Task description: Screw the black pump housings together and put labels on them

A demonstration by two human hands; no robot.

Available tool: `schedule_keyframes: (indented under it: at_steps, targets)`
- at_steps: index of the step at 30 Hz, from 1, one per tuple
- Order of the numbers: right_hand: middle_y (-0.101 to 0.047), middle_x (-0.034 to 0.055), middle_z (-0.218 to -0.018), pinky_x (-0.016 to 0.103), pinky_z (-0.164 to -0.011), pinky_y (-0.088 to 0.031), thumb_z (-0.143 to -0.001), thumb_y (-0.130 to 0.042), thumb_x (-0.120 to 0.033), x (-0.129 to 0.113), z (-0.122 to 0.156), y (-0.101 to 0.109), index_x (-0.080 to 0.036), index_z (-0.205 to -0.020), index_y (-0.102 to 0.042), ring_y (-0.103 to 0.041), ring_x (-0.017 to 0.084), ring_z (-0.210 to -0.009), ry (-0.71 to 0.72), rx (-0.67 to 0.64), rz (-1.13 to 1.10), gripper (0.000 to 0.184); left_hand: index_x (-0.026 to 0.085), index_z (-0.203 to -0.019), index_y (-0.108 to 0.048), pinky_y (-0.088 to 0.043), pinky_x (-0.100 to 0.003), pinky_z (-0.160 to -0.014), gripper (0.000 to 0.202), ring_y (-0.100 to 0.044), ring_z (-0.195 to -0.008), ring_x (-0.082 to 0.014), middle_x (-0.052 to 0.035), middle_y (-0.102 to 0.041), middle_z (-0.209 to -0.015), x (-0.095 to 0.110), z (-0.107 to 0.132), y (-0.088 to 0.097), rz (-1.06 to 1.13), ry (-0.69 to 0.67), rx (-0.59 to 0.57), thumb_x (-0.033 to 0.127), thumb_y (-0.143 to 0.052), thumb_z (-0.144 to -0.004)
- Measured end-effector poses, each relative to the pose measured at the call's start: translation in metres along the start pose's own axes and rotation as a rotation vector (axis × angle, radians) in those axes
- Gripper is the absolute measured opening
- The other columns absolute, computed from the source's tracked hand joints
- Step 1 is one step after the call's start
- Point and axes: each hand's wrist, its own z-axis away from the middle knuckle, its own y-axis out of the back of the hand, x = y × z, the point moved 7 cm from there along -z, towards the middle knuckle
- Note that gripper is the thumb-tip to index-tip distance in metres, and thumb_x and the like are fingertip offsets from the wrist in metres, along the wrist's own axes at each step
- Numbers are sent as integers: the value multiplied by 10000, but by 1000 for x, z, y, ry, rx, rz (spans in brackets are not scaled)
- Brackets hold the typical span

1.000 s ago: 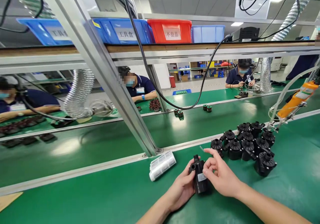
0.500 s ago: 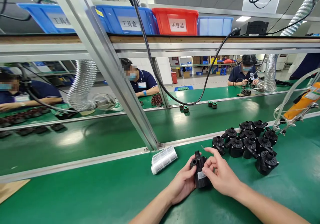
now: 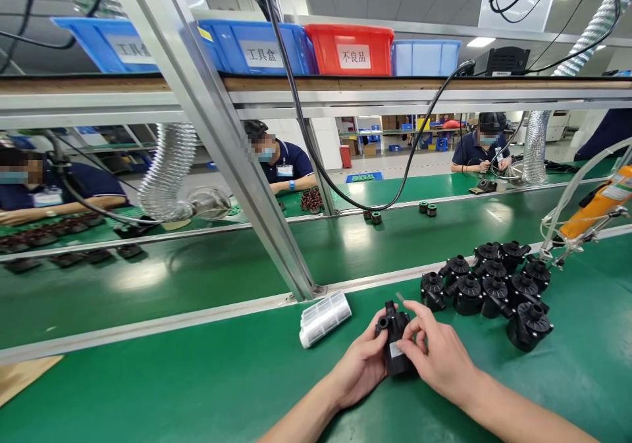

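Note:
A black pump [image 3: 394,332] with a short spout on top is gripped from its left side by my left hand [image 3: 360,365], tilted just above the green bench. On its body is a small white label [image 3: 395,349]. My right hand [image 3: 440,356] is at the pump's right side, fingers curled, its thumb tip against that label. A thin pale sticker [image 3: 400,297] sticks out from the tip of my raised right index finger. Behind my left hand lies a roll of white labels [image 3: 326,318].
Several black pumps [image 3: 486,285] stand grouped to the right. An orange electric screwdriver [image 3: 595,206] sits in a holder beyond them. A metal post [image 3: 247,166] rises ahead, and a green conveyor belt [image 3: 355,252] runs behind the bench. People work across it.
My right thumb has shifted slightly left and down over the pump's label. The sticker at my index fingertip shows more plainly. The view has tilted up a little.

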Motion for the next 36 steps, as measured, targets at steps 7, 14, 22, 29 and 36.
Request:
schedule_keyframes:
  at_steps: [7, 14, 22, 29, 36]
  targets:
    - [-692, -10, -724, 311, -594, -410, -827, -726, -423, -1, -5, -9, -132, -1620, -270, -685, 260, -635, -143, -48, 349, 961, 412, -1491, -563, -389, -472, -1177, 659, -597, -1335, -324, -52, -649, -1454, -1, 3, 3, -116, -68, 40, 398, -832, -890]
    - [-699, 130, -1189, 370, -761, -580, -887, -729, -414, -28, -10, 32, -211, -1658, -263, -708, 279, -943, 491, 37, 589, 923, 310, -1441, -617, -397, -475, -1191, 686, -564, -1332, -336, -101, -613, -1474, 25, 8, 18, -589, -272, 68, 322, -900, -817]
    - [-572, 143, -1502, 727, -1271, -109, -870, -723, -141, 3, -29, 70, -245, -1711, -28, -421, 384, -1456, 419, 124, 803, 1096, 250, -1304, -733, -383, -556, -1213, 637, -550, -1406, -388, -135, -685, -1387, 16, 4, -2, -498, -66, -160, 87, -830, -695]
    - [-618, 125, -1363, 597, -1226, -350, -800, -804, -266, -1, -22, 25, -257, -1644, -213, -486, 332, -1367, 261, 215, 237, 1030, 371, -1588, -442, -291, -489, -1281, 773, -458, -1502, -316, -119, -536, -1579, 18, -3, 2, -518, -286, 11, 304, -822, -918]
    - [-476, 147, -1495, 393, -996, -537, -857, -783, -319, 1, -20, 20, -241, -1550, -456, -536, 270, -1277, 90, 93, -153, 770, 299, -1581, -423, -510, -375, -981, 886, -693, -1139, -267, -145, -715, -1324, 13, -6, 16, -242, -183, 120, 291, -910, -841]
